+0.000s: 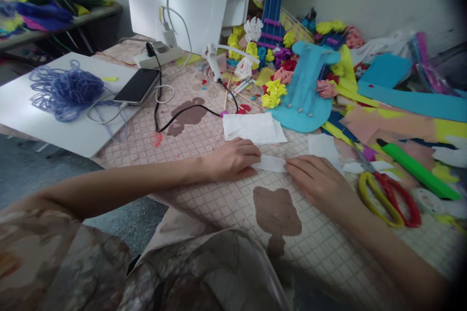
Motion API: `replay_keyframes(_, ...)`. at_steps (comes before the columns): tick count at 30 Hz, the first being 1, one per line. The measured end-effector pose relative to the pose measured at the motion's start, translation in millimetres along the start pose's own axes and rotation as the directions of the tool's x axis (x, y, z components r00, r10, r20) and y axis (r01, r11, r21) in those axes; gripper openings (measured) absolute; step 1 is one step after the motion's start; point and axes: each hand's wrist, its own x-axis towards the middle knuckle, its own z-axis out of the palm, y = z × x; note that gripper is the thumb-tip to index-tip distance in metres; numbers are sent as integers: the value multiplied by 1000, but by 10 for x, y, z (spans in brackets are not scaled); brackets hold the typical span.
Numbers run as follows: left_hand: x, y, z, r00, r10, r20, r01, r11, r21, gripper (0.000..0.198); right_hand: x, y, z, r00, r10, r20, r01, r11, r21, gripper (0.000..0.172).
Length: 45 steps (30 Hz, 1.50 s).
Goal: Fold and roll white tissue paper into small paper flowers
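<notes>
Pale, lattice-patterned bench [204, 195], cluttered: on it, a narrow white paper strip [269, 163] spans from left hand [232, 159] to right hand [316, 180], each grip pinching one end; likely light, limp, tearable (best held by its ends).

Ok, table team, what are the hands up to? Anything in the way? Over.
Left hand and right hand at opposite ends of white paper strip. Larger white paper just beyond. Scissors off to the right, seemingly not in the way.

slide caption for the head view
Left hand and right hand hold opposite ends of a white strip, scissors nearby.
</notes>
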Motion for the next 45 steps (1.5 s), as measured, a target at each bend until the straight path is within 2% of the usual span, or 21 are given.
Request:
replay_keyframes(8,-10,60,-54,996,40,83,-55,982,182,23,-27,13,51,998,27,-51,-24,999,43,33)
replay_keyframes(12,-3,63,-52,997,22,81,-35,986,166,23,-4,12,73,992,62,-110,-55,997,63,29)
replay_keyframes(16,-7,70,-28,999,-16,47,10,992,123,29,-29,17,111,986,102,-129,-87,990,112,29)
replay_keyframes(18,-6,75,-24,999,-32,36,27,991,129,26,-51,17,124,984,119,-133,-102,986,130,28)
replay_keyframes(24,3,61,-54,997,23,80,-37,981,191,25,-71,-8,114,983,126,-131,-106,983,152,22)
replay_keyframes(28,-6,46,-38,999,20,33,-25,985,168,22,-64,-21,112,979,152,-133,-129,978,162,26)
replay_keyframes(32,-14,50,-19,1000,-2,27,-2,988,156,20,-72,-8,132,984,124,-132,-106,986,130,30)
replay_keyframes(36,-16,56,-21,999,-15,35,10,990,142,20,-77,0,149,986,104,-130,-84,985,148,26)
replay_keyframes(40,-14,62,-21,999,-33,24,30,993,111,19,-42,-44,138,960,226,-165,-174,944,281,19)
replay_keyframes(45,-13,72,-16,998,-69,13,68,996,58,22,27,-106,129,897,423,-125,-358,864,355,10)
